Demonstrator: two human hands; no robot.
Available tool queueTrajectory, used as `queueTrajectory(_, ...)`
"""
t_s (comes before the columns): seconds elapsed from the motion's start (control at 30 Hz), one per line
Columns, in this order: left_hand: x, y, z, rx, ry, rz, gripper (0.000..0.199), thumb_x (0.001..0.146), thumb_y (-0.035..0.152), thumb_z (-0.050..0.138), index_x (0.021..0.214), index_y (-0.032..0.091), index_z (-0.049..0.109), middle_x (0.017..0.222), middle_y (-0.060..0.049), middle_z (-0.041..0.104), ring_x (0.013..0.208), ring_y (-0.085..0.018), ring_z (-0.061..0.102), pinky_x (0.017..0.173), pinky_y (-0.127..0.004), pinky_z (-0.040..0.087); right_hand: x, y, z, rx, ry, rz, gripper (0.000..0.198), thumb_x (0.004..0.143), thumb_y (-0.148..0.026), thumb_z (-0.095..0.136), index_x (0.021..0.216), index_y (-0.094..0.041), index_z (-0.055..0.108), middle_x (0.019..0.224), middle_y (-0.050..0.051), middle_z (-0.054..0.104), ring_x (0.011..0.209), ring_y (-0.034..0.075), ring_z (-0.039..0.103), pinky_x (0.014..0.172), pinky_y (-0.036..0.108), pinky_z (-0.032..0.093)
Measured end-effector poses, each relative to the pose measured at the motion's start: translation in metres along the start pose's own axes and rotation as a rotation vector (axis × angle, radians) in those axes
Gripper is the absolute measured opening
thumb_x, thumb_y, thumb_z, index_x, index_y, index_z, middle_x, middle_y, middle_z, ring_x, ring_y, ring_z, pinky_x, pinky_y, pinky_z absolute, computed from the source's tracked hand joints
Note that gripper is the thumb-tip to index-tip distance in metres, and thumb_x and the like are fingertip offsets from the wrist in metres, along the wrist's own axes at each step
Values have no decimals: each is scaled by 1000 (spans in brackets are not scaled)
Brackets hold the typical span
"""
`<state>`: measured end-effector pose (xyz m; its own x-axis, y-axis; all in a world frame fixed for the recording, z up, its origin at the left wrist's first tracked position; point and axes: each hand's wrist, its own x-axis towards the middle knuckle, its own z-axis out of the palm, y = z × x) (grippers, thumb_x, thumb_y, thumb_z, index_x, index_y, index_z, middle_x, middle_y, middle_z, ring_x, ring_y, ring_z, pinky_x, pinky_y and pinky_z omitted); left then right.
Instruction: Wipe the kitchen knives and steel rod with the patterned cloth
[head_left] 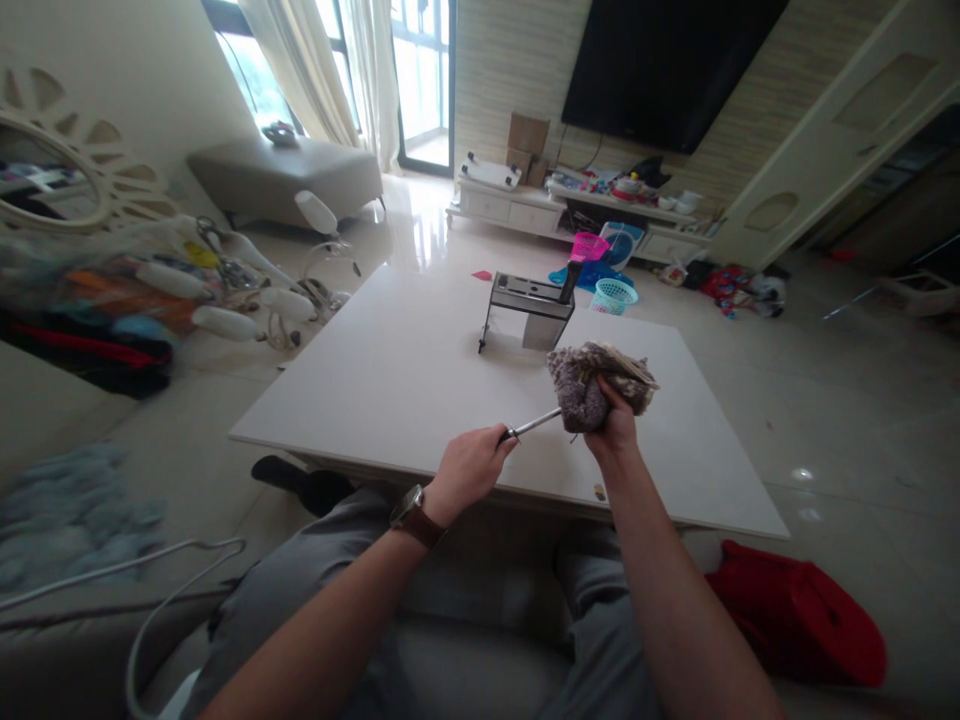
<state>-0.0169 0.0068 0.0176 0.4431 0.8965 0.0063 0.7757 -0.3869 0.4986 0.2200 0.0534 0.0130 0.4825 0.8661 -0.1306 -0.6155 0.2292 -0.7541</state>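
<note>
White table (352, 380) on a glossy floor (750, 400), facing a wall-mounted TV (667, 70). Counted: one pink basket (590, 247), one teal basket (613, 294), one rack (525, 287) standing on the table, one rod (538, 422), one cloth (583, 400). Rod slim, silvery, far end hidden at the cloth—shaggy, grey-brown, bunched. Both are held over the table: left hand (471, 470) closed round the rod's dark handle, right hand (619, 428) gripping the cloth.

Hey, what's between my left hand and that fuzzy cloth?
In the head view, a slim metal shaft runs from your left hand to the fuzzy cloth gripped in your right hand.
</note>
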Motion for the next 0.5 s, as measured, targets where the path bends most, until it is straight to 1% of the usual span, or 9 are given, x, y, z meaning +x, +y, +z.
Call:
queueTrajectory(0.1, -1, 1, 2, -22, -14, -9, 32, 106, 43, 38, 95, 24, 62, 90, -6, 73, 83, -23, 67, 65, -32, 29, -6, 2, 5, -4, -13, 55, 31, 71, -18, 79, 102, -21, 75, 101, 1, 80, 101, 21, 74, 108, 47, 54)
queueTrajectory(0.23, 0, 3, 5, -40, -26, -24, 36, 106, 44, 35, 96, 23, 62, 88, -6, 72, 81, -23, 66, 64, -33, 28, -12, 6, 11, -29, -49, 88, 29, 71, -19, 79, 99, -21, 75, 100, 1, 80, 100, 22, 74, 107, 48, 55)
queueTrajectory(0.37, 1, 3, 5, -56, -28, -31, 35, 106, 44, 35, 95, 24, 62, 87, -6, 72, 80, -22, 65, 64, -33, 27, -14, 8, 13, -63, -58, 104, 29, 71, -20, 78, 100, -22, 75, 99, 0, 80, 101, 21, 74, 109, 45, 53)
queueTrajectory(0.5, 1, 3, 5, -61, -27, -25, 35, 106, 44, 35, 96, 23, 62, 88, -6, 72, 80, -21, 65, 65, -32, 28, -13, 9, 12, -76, -46, 103, 29, 71, -21, 78, 100, -22, 75, 101, 1, 80, 102, 21, 74, 108, 46, 54)
